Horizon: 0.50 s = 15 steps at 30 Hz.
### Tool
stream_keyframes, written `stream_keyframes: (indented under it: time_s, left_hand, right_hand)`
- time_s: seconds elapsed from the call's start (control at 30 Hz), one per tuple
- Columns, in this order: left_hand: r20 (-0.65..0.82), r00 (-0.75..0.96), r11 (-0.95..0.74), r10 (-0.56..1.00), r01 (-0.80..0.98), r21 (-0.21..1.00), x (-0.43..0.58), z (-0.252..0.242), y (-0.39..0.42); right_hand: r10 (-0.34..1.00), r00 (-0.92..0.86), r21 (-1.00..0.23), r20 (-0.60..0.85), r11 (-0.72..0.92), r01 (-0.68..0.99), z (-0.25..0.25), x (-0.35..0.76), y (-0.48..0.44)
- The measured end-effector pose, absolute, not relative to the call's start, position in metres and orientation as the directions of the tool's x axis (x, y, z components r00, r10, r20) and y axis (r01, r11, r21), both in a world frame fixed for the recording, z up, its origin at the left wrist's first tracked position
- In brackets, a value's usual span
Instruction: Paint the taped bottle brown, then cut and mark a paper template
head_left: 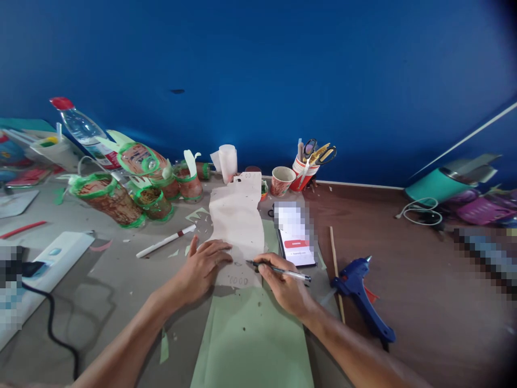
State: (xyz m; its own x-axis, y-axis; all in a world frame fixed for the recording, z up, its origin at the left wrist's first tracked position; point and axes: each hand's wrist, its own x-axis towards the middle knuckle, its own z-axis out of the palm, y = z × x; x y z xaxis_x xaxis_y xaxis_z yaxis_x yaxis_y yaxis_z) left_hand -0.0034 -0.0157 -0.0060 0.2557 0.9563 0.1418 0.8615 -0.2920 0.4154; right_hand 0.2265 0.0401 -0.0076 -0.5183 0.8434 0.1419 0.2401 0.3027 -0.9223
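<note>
A strip of white paper point(238, 215) lies in front of me, its far end rising in a curve, with a row of small oval marks near its close edge. My left hand point(205, 264) rests flat on the paper's left side, fingers stretched out. In my right hand point(286, 285) is a pen point(297, 275), its tip at the paper beside a small drawn shape. Green paper sheets point(258, 334) lie beneath the strip. Just beyond my right hand lies a phone point(296, 231) with a lit screen.
A blue glue gun point(361, 296) and a thin wooden stick point(333, 253) lie at right. Paper cups point(281, 181), one holding scissors point(325, 155), stand at the back. Brown-and-green crafted jars point(107, 196), a bottle point(83, 126) and a white marker point(165, 241) are at left.
</note>
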Motion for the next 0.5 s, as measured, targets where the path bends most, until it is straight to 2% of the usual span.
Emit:
stream_keyframes:
  time_s: [0.17,0.33,0.5]
  left_hand:
    - [0.154,0.188,-0.238,0.97,0.867,0.438,-0.0037,-0.0107,-0.0146]
    - [0.119,0.209,-0.24,0.971,0.872,0.427,-0.0029,-0.0101,-0.0169]
    - [0.127,0.223,-0.256,0.966,0.868,0.425,-0.0036,-0.0097,-0.0165]
  right_hand:
    - [0.845,-0.519,-0.931,0.125,0.282,0.234,-0.0097,0.2269,0.0401]
    - [0.841,-0.521,-0.93,0.143,0.294,0.219,-0.0081,0.227,0.0389]
    - [0.796,-0.56,-0.903,0.231,0.389,0.181,-0.0049,0.2244,0.0371]
